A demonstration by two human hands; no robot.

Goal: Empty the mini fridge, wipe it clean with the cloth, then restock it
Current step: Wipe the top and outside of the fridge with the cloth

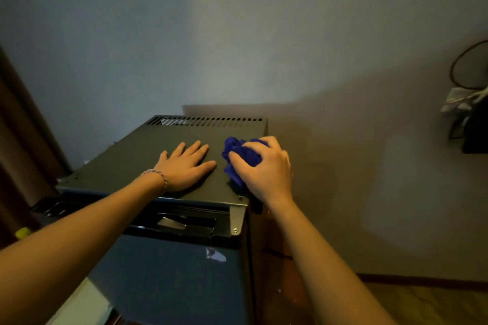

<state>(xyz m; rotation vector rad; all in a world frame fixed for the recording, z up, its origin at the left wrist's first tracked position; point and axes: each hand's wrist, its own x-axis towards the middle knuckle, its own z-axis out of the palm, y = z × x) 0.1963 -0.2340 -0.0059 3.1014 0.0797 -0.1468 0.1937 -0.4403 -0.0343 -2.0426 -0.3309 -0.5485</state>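
The mini fridge (137, 155) is a dark box against the wall, seen from above, with a row of vent slots along the back of its top panel. Its door (169, 280) faces me and looks closed. My left hand (184, 166) lies flat, palm down, fingers spread, on the middle of the top panel. My right hand (266, 169) is closed on a crumpled blue cloth (237, 155), pressing it onto the top panel near the right edge. The fridge's inside is hidden.
A grey wall (237, 34) stands right behind the fridge. A brown curtain (18, 124) hangs at the left. A dark bag with a cable (472, 124) hangs on the wall at far right. Wooden floor (427, 303) shows at lower right. A small yellow object (23, 233) sits low left.
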